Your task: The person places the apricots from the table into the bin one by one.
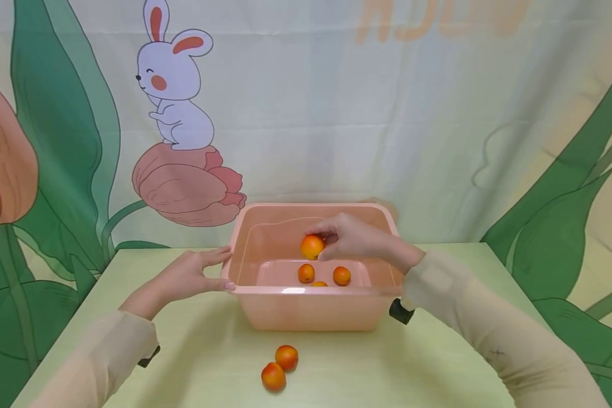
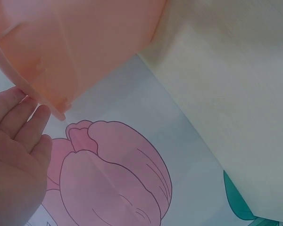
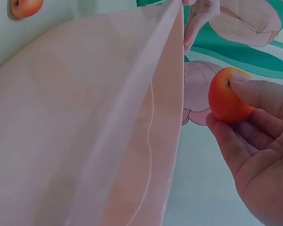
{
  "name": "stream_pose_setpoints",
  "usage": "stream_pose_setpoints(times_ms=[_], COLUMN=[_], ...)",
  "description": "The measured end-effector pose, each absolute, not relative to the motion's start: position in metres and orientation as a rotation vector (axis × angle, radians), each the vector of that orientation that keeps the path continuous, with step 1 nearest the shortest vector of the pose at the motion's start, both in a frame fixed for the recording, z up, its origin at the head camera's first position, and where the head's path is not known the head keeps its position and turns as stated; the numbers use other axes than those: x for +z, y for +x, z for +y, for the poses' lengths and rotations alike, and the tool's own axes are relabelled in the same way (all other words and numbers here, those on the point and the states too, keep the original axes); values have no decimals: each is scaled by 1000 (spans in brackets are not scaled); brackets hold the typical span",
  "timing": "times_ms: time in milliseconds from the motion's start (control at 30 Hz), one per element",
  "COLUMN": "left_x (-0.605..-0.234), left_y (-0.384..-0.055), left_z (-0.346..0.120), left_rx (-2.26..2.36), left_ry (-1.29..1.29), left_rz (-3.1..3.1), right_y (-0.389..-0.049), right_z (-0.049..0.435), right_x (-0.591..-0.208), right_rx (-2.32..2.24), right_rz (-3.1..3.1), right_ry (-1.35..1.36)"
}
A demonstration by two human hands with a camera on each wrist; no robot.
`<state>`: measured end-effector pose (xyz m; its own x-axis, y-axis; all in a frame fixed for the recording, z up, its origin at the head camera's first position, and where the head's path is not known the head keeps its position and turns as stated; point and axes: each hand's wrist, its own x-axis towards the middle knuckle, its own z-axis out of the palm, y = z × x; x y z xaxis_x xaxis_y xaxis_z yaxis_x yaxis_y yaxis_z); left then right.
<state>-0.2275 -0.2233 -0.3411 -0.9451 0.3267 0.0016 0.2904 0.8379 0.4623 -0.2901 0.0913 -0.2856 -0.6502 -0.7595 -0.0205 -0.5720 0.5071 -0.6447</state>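
Fruit (image 1: 313,247), orange-red and apricot-like, is pinched between the thumb and fingers of your right hand (image 1: 351,238), over the opening of the pink plastic tub (image 1: 311,311). That grip leaves much of its skin uncovered and looks light, which probably suits a small round thing that could slip or bruise. Your left hand (image 1: 186,276) grasps nothing: its fingers lie nearly straight against the tub's left rim, thumb at the near corner, a spread that likely steadies it. The tub stands with a long side toward you on the pale green table (image 1: 347,374), perhaps so both arms reach it easily. Inside, a left fruit (image 1: 306,273) and a right fruit (image 1: 341,276) rest on the floor; the near rim partly hides a third fruit (image 1: 319,284). On your side of the tub, a farther loose fruit (image 1: 287,358) touches a nearer loose fruit (image 1: 273,377).
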Motion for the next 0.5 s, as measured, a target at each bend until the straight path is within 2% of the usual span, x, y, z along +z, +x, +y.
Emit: stream_pose_setpoints(times_ms=[500], left_x=[-344], left_y=[-229], left_z=[-225], left_rx=[717], left_ry=[466], left_rz=[2927], right_y=[-321], right_z=[88], right_x=[-287], right_rx=[-898], right_rz=[2415], right_ry=[-971])
